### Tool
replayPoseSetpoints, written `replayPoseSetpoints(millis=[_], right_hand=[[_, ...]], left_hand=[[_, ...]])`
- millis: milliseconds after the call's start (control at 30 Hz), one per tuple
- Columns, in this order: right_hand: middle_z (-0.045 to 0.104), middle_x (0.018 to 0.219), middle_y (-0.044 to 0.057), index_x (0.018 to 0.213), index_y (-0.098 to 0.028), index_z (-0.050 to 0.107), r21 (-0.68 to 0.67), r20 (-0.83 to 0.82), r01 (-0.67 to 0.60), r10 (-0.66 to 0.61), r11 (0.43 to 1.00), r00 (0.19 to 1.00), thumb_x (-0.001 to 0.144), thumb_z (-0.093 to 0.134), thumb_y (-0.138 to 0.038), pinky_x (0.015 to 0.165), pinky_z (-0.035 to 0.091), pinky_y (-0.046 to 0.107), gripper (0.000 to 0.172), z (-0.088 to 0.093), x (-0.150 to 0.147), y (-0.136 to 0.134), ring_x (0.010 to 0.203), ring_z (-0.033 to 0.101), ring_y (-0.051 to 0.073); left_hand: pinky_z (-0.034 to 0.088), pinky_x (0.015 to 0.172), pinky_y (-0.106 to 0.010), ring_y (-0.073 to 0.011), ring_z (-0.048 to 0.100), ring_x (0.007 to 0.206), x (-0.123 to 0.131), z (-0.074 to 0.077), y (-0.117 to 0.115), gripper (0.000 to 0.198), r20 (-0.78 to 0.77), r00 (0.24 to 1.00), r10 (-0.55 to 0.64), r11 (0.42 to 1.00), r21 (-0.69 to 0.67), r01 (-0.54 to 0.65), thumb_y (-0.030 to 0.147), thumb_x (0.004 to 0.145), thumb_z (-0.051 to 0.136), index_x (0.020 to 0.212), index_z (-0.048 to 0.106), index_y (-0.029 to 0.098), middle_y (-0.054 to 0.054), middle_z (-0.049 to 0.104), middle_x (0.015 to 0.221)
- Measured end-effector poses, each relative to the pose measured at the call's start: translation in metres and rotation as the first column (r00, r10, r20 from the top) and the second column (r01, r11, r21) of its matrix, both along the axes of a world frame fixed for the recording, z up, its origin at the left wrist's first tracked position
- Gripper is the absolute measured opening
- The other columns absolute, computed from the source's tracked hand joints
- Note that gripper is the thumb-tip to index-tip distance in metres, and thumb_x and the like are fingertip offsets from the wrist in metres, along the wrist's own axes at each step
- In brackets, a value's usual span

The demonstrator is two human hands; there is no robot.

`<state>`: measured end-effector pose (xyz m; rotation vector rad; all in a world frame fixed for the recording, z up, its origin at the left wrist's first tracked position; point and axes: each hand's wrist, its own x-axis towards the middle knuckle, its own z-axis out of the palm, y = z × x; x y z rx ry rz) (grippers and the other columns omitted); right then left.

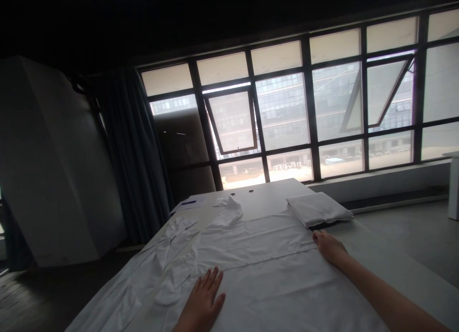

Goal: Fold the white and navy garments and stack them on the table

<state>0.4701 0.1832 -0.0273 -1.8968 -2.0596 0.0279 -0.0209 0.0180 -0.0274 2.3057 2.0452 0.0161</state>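
Note:
A white garment (272, 279), perhaps a coat or shirt, is spread over the white table, with a long seam running across it. My left hand (205, 298) lies flat on its near left part, fingers stretched out. At the garment's right edge my right hand (328, 247) is closed, its curled fingers pinching the cloth. Just beyond that hand sits a folded white cloth bundle (319, 208). What looks like a sleeve (229, 212) lies bunched towards the far side. More crumpled white cloth (143, 274) covers the left side of the table.
A sheet of paper with a dark blue pen (189, 203) lies at the table's far left corner. Two round holes (251, 191) show in the far tabletop (276, 191). Behind stand tall windows (283, 112) and a dark blue curtain (132, 155). Floor shows at both sides.

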Motion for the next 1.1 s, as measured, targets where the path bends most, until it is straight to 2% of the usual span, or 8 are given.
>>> replayPoseSetpoints(millis=[100, 200, 333, 433, 567, 700, 900, 1100], right_hand=[[0.063, 0.118, 0.023, 0.115, -0.010, 0.065, 0.080, 0.020, -0.038, 0.036, 0.996, 0.999, 0.092, 0.038, -0.010, 0.092, 0.042, 0.044, 0.036, 0.012, -0.047, -0.017, 0.111, 0.060, 0.031], [0.065, 0.126, 0.014, 0.120, -0.017, 0.066, 0.105, 0.035, -0.280, 0.277, 0.954, 0.960, 0.090, 0.045, -0.010, 0.106, 0.035, 0.038, 0.037, 0.006, -0.131, -0.052, 0.119, 0.057, 0.025], [0.057, 0.147, 0.011, 0.138, -0.022, 0.058, 0.063, -0.017, -0.587, 0.589, 0.807, 0.808, 0.092, 0.054, -0.040, 0.116, 0.029, 0.044, 0.050, -0.024, -0.238, -0.106, 0.134, 0.050, 0.031], [0.035, 0.162, 0.017, 0.155, -0.017, 0.039, 0.030, -0.144, -0.723, 0.719, 0.690, 0.680, 0.094, 0.048, -0.058, 0.121, 0.016, 0.058, 0.073, -0.036, -0.258, -0.125, 0.149, 0.029, 0.040], [0.020, 0.166, 0.016, 0.160, -0.016, 0.028, -0.092, -0.201, -0.740, 0.715, 0.666, 0.669, 0.095, 0.040, -0.067, 0.124, 0.009, 0.056, 0.083, -0.025, -0.209, -0.118, 0.154, 0.017, 0.037], [0.019, 0.166, 0.015, 0.160, -0.015, 0.026, -0.138, -0.143, -0.621, 0.605, 0.771, 0.783, 0.096, 0.034, -0.071, 0.126, 0.010, 0.052, 0.085, -0.019, -0.136, -0.104, 0.154, 0.016, 0.033], [0.023, 0.165, 0.014, 0.157, -0.013, 0.033, -0.099, 0.007, -0.367, 0.370, 0.925, 0.929, 0.096, 0.029, -0.072, 0.125, 0.017, 0.053, 0.085, -0.047, -0.036, -0.081, 0.153, 0.022, 0.033], [0.035, 0.161, 0.013, 0.152, -0.013, 0.045, -0.039, 0.069, -0.135, 0.137, 0.990, 0.988, 0.093, 0.034, -0.072, 0.124, 0.018, 0.058, 0.084, -0.066, 0.023, -0.064, 0.151, 0.025, 0.037]], left_hand=[[0.016, 0.125, -0.053, -0.0309, 0.017, 0.154, -0.011, -0.003, -0.002, 0.067, 0.004, 1.000, 0.019, 1.000, 0.009, -0.019, 0.065, 0.099, 0.034, 0.158, 0.027, 0.033, 0.001, 0.018, 0.166], [0.014, 0.125, -0.055, -0.0310, 0.016, 0.154, -0.007, -0.002, -0.001, 0.066, 0.003, 1.000, 0.022, 1.000, 0.016, -0.022, 0.064, 0.099, 0.034, 0.158, 0.027, 0.034, 0.001, 0.017, 0.166], [0.013, 0.125, -0.056, -0.0298, 0.013, 0.155, -0.002, 0.001, -0.002, 0.066, -0.007, 1.000, 0.028, 1.000, 0.000, -0.028, 0.065, 0.100, 0.032, 0.158, 0.026, 0.034, 0.002, 0.016, 0.166], [0.014, 0.125, -0.055, -0.0299, 0.013, 0.155, -0.004, 0.001, -0.003, 0.068, -0.017, 0.999, 0.029, 1.000, -0.004, -0.029, 0.066, 0.099, 0.032, 0.158, 0.024, 0.033, 0.001, 0.016, 0.166], [0.014, 0.124, -0.055, -0.0314, 0.014, 0.154, -0.008, -0.001, -0.004, 0.072, -0.009, 0.999, 0.042, 0.999, 0.010, -0.042, 0.068, 0.099, 0.030, 0.159, 0.022, 0.029, -0.002, 0.015, 0.166], [0.012, 0.125, -0.055, -0.0311, 0.011, 0.155, -0.008, 0.001, -0.006, 0.076, 0.013, 0.998, 0.067, 0.998, -0.012, -0.067, 0.070, 0.098, 0.028, 0.159, 0.020, 0.026, -0.003, 0.013, 0.166], [0.010, 0.123, -0.059, -0.0320, 0.010, 0.155, -0.007, 0.002, -0.011, 0.076, -0.035, 0.989, 0.146, 0.989, -0.002, -0.146, 0.073, 0.097, 0.026, 0.159, 0.023, 0.028, -0.003, 0.013, 0.167], [0.017, 0.124, -0.054, -0.0308, 0.018, 0.154, -0.014, 0.007, -0.020, 0.077, -0.066, 0.979, 0.192, 0.981, 0.026, -0.191, 0.070, 0.097, 0.029, 0.158, 0.031, 0.022, -0.006, 0.022, 0.166]])
